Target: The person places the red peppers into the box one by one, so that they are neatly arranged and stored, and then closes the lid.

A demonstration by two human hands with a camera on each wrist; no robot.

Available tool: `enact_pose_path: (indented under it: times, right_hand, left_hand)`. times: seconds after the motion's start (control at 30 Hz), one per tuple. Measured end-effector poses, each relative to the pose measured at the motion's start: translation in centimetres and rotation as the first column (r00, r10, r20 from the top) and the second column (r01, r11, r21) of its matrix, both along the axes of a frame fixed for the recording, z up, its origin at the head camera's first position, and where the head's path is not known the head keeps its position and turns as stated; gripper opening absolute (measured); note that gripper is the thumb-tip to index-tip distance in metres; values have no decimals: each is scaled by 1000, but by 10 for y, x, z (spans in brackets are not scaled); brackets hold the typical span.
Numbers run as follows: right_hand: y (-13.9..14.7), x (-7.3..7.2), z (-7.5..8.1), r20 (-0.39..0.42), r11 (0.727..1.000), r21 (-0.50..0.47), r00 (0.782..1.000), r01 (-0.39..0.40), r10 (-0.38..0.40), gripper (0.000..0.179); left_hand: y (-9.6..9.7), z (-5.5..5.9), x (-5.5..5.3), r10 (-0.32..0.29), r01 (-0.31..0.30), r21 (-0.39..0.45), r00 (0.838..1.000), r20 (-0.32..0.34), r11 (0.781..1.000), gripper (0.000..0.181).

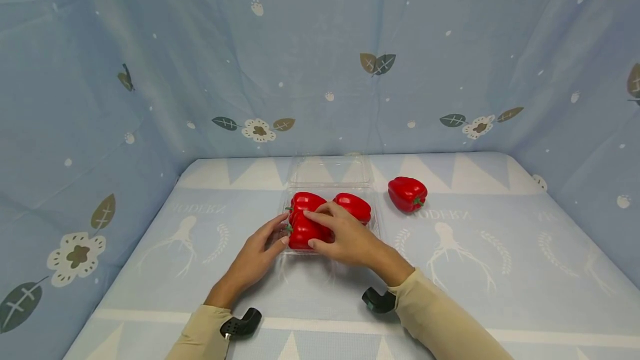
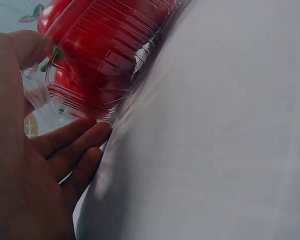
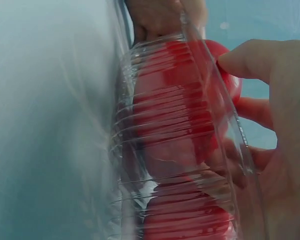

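A clear plastic clamshell box (image 1: pixel 377 225) holds three red bell peppers. My right hand (image 1: pixel 351 238) grips the front bell pepper (image 1: pixel 303 233), thumb at its near side and fingers over its top. Behind it lies another bell pepper (image 1: pixel 306 201), partly covered by my fingers. The third bell pepper (image 1: pixel 356 208) is at the box's back right. At the left wall of the box is my left hand (image 1: pixel 255 260). In the left wrist view its thumb is at the rim beside a green stem, while the other fingers (image 2: pixel 72 150) extend along the box's side.
The box's transparent lid (image 1: pixel 330 171) lies folded back toward the curtain. To the right of the box, a loose bell pepper (image 1: pixel 406 193) rests on the patterned tablecloth (image 1: pixel 480 282). A blue printed curtain (image 1: pixel 320 32) encloses the table at the back and sides.
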State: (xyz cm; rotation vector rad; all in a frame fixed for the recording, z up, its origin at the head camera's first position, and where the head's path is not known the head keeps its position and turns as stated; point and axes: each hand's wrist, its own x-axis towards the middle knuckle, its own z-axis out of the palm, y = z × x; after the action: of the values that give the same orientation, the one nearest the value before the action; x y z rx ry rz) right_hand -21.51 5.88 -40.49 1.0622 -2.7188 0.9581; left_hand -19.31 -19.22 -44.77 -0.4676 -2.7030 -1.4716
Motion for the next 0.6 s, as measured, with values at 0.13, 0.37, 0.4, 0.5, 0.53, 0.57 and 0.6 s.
enact_pose_path:
  times: [0.13, 0.37, 0.4, 0.5, 0.53, 0.57, 0.6]
  right_hand:
    - [0, 0, -1, -2, 1000, 24, 1000, -2, 3, 60]
    - [-1, 0, -2, -8, 999, 37, 1000, -2, 3, 63]
    - [-1, 0, -2, -16, 999, 44, 1000, -3, 4, 63]
    - [-2, 0, -2, -38, 997, 75, 999, 0, 3, 64]
    - [-2, 0, -2, -46, 996, 84, 999, 2, 2, 64]
    - [-2, 0, -2, -53, 996, 91, 999, 2, 3, 64]
    - [-2, 0, -2, -55, 995, 96, 998, 3, 2, 64]
  left_hand:
    - [0, -1, 0, -3, 3, 2, 1000, 2, 1000, 56]
    - [1, 0, 0, 2, -2, -7, 1000, -2, 1000, 56]
    - [1, 0, 0, 3, -3, -7, 1000, 0, 1000, 56]
    - [1, 0, 0, 1, -1, -9, 1000, -4, 1000, 56]
    - [1, 0, 0, 0, 0, -8, 1000, -4, 1000, 56]
    - [1, 0, -1, 0, 0, -10, 1000, -5, 1000, 56]
    - [1, 0, -1, 0, 0, -7, 1000, -6, 1000, 55]
